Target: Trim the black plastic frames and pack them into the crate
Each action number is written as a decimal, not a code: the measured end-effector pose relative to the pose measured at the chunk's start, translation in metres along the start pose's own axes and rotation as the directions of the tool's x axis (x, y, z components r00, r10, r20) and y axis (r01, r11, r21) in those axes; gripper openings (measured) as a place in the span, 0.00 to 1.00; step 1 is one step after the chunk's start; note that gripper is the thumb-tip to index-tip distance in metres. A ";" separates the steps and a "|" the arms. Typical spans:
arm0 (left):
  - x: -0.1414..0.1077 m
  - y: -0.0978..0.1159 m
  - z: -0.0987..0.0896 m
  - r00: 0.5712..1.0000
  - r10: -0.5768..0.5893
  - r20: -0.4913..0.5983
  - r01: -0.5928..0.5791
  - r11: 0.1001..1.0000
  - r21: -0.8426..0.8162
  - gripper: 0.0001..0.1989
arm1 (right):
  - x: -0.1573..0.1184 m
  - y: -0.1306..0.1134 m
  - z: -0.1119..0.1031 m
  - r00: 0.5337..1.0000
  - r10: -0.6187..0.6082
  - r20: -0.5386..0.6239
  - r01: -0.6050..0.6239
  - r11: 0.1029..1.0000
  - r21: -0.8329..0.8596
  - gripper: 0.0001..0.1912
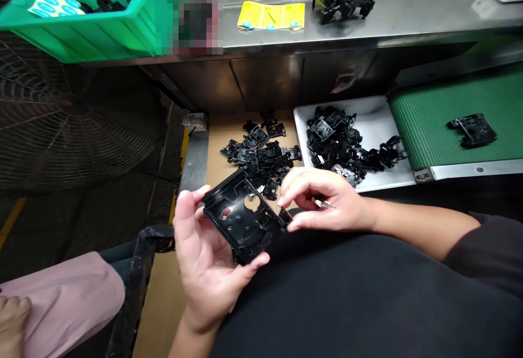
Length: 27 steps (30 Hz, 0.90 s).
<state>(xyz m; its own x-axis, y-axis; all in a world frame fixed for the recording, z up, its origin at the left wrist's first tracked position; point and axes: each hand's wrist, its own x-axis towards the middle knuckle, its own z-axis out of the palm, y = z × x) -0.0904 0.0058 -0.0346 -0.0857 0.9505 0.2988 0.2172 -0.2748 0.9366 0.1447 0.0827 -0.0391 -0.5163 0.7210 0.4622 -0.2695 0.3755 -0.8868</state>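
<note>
My left hand (212, 262) grips a black moulded plastic part (239, 219) by its edges, fingers on the far side and thumb along the near side. The part is tilted and has a round hole and several small cut-outs. My right hand (322, 197) is at the part's right end, thumb and index fingertip close around a small projecting piece; whether both touch it I cannot tell. Tucked in the curled fingers of that hand is a small shiny metal tool (323, 203), mostly hidden. Behind the part lies a heap of similar black plastic parts (265, 153) on a cardboard sheet (218, 129).
A white tray (378, 121) holds more black parts. To its right, one part (476, 130) rests on a green conveyor belt (433, 102). The metal shelf (408, 14) carries a green bin (93, 34) and yellow label sheets (271, 16). A fan (69, 107) and another person's pink-clothed body (77, 298) are left.
</note>
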 end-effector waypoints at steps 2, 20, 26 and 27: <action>-0.002 -0.001 -0.002 1.000 -0.017 0.003 0.017 1.000 -0.014 0.62 | 0.001 0.001 0.002 1.000 0.006 0.001 -0.006 1.000 0.021 0.13; -0.036 -0.018 -0.055 0.991 -0.098 -0.095 0.102 0.994 0.045 0.65 | 0.026 0.022 0.052 0.991 0.080 0.108 -0.096 0.985 0.145 0.14; -0.049 -0.024 -0.068 0.956 -0.283 -0.072 0.270 0.951 -0.151 0.57 | 0.040 0.036 0.077 0.971 0.164 0.172 -0.184 0.977 0.111 0.13; -0.052 -0.027 -0.068 0.939 -0.341 -0.039 0.321 0.913 -0.251 0.58 | 0.043 0.039 0.082 0.971 0.159 0.180 -0.172 0.983 0.060 0.12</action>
<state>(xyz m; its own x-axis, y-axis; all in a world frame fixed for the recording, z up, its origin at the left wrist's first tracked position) -0.1584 -0.0460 -0.0629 -0.1921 0.9809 -0.0317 -0.0734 0.0178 0.9971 0.0453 0.0805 -0.0544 -0.6904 0.6547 0.3079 -0.2247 0.2105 -0.9514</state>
